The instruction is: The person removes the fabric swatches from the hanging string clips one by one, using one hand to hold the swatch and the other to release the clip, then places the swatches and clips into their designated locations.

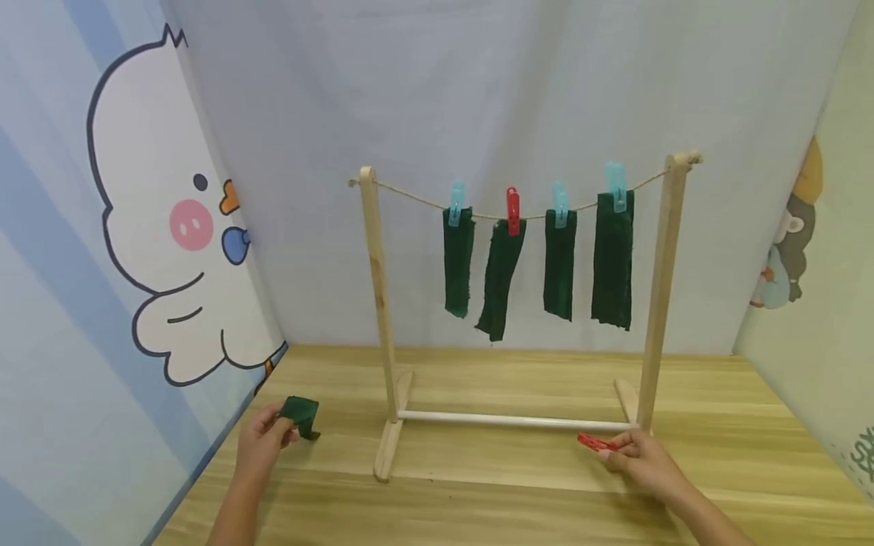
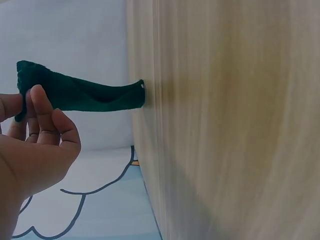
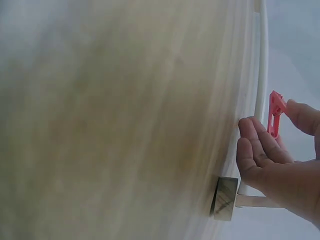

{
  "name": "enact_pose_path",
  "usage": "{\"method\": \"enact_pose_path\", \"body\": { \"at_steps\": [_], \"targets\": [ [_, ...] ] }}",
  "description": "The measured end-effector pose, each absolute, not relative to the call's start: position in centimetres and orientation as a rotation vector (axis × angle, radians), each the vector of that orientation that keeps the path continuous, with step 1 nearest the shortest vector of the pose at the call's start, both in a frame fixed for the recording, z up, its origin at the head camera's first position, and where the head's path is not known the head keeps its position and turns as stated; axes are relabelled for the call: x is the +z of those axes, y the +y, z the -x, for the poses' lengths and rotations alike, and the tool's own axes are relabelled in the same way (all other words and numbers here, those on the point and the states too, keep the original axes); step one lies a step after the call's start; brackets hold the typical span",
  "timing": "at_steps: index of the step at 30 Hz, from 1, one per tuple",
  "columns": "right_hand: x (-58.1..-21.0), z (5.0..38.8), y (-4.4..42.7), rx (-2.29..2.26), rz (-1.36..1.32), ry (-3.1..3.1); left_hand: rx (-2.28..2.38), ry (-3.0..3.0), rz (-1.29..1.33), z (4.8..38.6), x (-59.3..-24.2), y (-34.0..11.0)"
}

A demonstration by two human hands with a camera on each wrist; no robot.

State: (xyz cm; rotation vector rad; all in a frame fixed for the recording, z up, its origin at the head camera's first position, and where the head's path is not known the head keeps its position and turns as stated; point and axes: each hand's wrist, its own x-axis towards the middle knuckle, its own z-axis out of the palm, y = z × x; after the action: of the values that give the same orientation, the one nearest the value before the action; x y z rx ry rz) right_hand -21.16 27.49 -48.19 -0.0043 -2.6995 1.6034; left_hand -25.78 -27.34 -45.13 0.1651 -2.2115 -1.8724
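Note:
At the table's left side my left hand (image 1: 262, 438) pinches a dark green cloth strip (image 1: 300, 412) between thumb and fingers. In the left wrist view the strip (image 2: 95, 95) stretches away from the fingertips, its far end at the tabletop. My right hand (image 1: 645, 459) holds a red clothespin (image 1: 595, 443) near the rack's right foot; the right wrist view shows the clothespin (image 3: 275, 112) between thumb and fingers. Behind, green strips hang from a rope (image 1: 416, 199): a red clothespin (image 1: 514, 211) holds one (image 1: 502, 280), and light blue clothespins (image 1: 457, 203) hold the others (image 1: 612, 265).
The rope is strung between two wooden posts (image 1: 379, 303) on feet (image 1: 388, 453), joined low down by a white rod (image 1: 512, 420). Beneath lies a wood-grain table (image 1: 478, 516). A pale curtain (image 1: 314, 250) stands behind, with a cartoon bird (image 1: 146, 174) at left.

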Motion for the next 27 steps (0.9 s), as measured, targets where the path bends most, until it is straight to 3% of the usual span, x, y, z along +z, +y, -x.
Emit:
{"method": "enact_pose_path", "body": {
  "at_steps": [27],
  "targets": [
    [-48.6, 23.8, 25.3, 1.467, -0.170, -2.864, -1.805, -2.709, -0.459, 21.7, -46.7, -31.9]
  ]
}}
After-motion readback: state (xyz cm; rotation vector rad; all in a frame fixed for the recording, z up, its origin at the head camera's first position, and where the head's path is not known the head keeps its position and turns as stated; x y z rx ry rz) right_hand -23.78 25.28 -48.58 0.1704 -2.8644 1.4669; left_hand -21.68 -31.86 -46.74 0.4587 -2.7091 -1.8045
